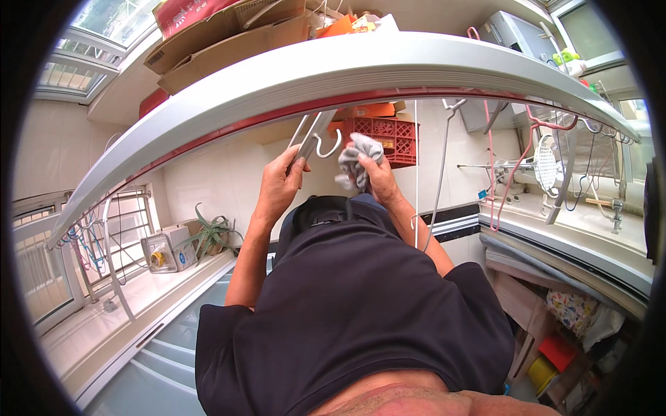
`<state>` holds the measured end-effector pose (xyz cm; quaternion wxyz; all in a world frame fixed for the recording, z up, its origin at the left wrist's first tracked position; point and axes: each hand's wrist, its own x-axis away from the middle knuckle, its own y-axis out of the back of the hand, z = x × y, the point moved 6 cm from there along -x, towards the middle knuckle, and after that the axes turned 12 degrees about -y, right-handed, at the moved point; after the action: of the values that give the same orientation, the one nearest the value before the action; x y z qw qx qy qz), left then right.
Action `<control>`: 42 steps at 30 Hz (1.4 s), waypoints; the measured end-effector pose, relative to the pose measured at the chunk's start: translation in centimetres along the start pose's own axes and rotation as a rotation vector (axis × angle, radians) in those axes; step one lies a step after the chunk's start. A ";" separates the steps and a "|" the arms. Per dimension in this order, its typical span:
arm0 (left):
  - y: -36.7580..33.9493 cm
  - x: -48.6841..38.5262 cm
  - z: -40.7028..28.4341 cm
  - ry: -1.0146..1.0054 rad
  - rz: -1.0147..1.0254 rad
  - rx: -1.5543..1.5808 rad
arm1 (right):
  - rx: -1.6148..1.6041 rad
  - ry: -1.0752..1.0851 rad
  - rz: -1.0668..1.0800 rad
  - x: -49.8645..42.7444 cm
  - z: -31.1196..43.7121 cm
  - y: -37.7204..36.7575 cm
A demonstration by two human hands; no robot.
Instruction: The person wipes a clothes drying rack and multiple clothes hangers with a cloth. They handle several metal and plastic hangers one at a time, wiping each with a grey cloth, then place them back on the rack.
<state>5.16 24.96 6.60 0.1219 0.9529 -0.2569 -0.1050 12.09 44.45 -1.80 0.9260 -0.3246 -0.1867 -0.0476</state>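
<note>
My left hand [283,179] grips the metal arm [316,134] of a ceiling-style clothes drying rack, whose wide white beam [364,52] arches across the view above both hands. A white hook [329,145] sits beside that arm, between my hands. Bunched in my right hand [381,179] is a grey cloth [359,158], held near the hook but apart from it. Part of the cloth hangs below the fingers and looks blurred. A thin white cord [416,171] runs down just right of my right hand.
Clothes hangers [530,125] hang from the rack at right, others at far left. Behind the hands stands a red plastic crate [400,140]; cardboard boxes [234,47] are piled beyond the beam. An aloe-like potted plant [210,231] and a clear container [166,252] stand on the left sill.
</note>
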 end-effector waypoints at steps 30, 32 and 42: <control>6.3 2.2 0.4 -0.031 0.304 -0.182 | 0.612 0.481 -0.560 -5.8 7.7 -0.2; 6.1 2.7 1.1 0.033 0.331 -0.125 | 0.205 0.480 -0.539 -7.1 6.9 3.4; 4.5 3.7 4.1 0.269 0.330 0.420 | -0.544 0.291 -0.096 -11.0 2.1 3.9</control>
<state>5.08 18.53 3.50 -0.0296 0.9079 -0.4061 0.0991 2.04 48.41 -6.75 0.8188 -0.5412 -0.0478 -0.1852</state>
